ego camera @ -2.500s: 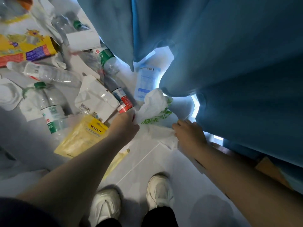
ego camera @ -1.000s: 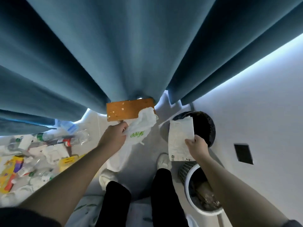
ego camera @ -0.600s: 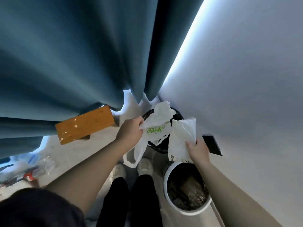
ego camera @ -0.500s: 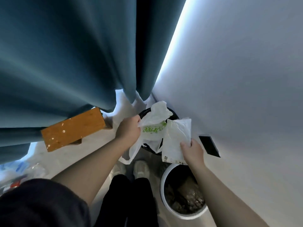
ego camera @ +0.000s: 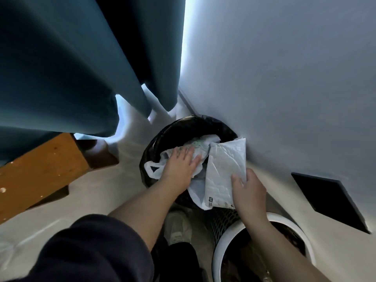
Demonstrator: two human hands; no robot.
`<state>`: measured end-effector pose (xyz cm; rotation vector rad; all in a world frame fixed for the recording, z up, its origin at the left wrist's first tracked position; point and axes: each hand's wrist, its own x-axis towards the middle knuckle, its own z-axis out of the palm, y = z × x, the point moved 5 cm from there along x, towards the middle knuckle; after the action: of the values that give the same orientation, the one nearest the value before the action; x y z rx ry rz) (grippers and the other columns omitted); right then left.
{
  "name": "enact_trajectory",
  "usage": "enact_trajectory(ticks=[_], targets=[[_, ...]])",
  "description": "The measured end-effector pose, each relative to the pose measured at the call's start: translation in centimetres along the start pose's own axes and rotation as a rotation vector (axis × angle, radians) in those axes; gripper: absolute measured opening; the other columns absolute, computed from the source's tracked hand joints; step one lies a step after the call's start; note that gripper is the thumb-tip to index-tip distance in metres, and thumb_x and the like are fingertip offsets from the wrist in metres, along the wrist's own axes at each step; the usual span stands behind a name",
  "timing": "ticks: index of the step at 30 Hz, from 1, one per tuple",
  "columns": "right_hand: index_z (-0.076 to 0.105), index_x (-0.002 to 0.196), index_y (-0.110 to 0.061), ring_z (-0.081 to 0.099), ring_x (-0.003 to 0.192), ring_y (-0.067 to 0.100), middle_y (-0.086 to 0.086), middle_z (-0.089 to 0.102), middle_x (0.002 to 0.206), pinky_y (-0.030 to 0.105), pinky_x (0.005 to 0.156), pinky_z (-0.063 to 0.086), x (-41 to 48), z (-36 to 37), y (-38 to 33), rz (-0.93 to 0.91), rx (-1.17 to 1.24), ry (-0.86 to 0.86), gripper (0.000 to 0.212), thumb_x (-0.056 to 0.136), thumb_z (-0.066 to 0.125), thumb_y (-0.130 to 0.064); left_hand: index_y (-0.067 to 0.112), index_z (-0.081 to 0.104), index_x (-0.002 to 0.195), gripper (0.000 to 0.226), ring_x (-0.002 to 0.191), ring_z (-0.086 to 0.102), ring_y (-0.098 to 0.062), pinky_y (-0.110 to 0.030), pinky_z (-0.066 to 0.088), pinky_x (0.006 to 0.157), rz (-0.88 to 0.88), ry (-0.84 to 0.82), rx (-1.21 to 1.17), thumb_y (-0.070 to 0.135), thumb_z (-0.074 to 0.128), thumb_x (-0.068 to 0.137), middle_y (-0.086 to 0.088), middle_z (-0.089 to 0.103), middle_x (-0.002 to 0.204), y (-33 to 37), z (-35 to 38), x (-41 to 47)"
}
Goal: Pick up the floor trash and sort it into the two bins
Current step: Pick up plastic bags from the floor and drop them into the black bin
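Observation:
A black-lined bin [ego camera: 195, 124] stands against the wall, and a white-rimmed mesh bin [ego camera: 225, 237] stands nearer to me on its right. My left hand [ego camera: 180, 165] lies flat with fingers spread on a white plastic bag with green print [ego camera: 200, 142], which sits in the mouth of the black bin, one handle loop hanging over the rim. My right hand [ego camera: 247, 190] grips the lower corner of a white padded mailer [ego camera: 224, 169], held over the edge of the black bin, just above the white bin.
Teal curtains [ego camera: 81, 64] hang at left and behind the bins. A wooden bench [ego camera: 38, 169] juts in at left. A pale wall [ego camera: 284, 78] runs along the right with a dark square panel [ego camera: 327, 198]. My shoe [ego camera: 178, 226] stands in front of the bins.
I turned from the littered floor to the bins. My left hand lowered the plastic bag into the black bin and flattened on it. My right hand carried the mailer over the bins.

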<state>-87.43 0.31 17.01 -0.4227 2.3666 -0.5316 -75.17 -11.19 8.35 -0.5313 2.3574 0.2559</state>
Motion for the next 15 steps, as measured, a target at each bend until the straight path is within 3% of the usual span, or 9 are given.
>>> enact_trajectory(ticks=[5, 10, 15], targets=[[0.059, 0.092, -0.022, 0.057, 0.078, -0.001, -0.013, 0.062, 0.085, 0.017, 0.060, 0.041, 1.2, 0.4, 0.5, -0.039, 0.025, -0.024, 0.006, 0.095, 0.054, -0.022, 0.023, -0.007, 0.151, 0.072, 0.145, -0.008, -0.034, -0.053, -0.005, 0.114, -0.052, -0.187, 0.105, 0.057, 0.022, 0.096, -0.011, -0.011, 0.159, -0.3, 3.8, 4.4], [0.059, 0.090, -0.024, 0.057, 0.077, -0.003, -0.015, 0.063, 0.084, 0.016, 0.060, 0.042, 1.6, 0.9, 0.4, -0.055, 0.003, -0.040, 0.005, 0.093, 0.054, -0.023, 0.024, -0.013, 0.150, 0.076, 0.145, -0.013, -0.033, -0.053, -0.011, 0.113, -0.080, -0.318, 0.155, 0.065, 0.017, 0.093, -0.008, -0.016, 0.158, -1.3, 5.9, 6.1], [0.057, 0.090, -0.017, 0.056, 0.076, 0.001, -0.014, 0.060, 0.082, 0.015, 0.060, 0.040, 0.7, 0.7, -1.4, -0.061, -0.004, -0.085, 0.007, 0.095, 0.052, -0.019, 0.018, -0.005, 0.152, 0.075, 0.145, -0.010, -0.032, -0.053, -0.013, 0.114, -0.016, -0.265, 0.213, 0.063, 0.010, 0.094, -0.012, -0.007, 0.159, -1.2, 3.3, 2.2]])
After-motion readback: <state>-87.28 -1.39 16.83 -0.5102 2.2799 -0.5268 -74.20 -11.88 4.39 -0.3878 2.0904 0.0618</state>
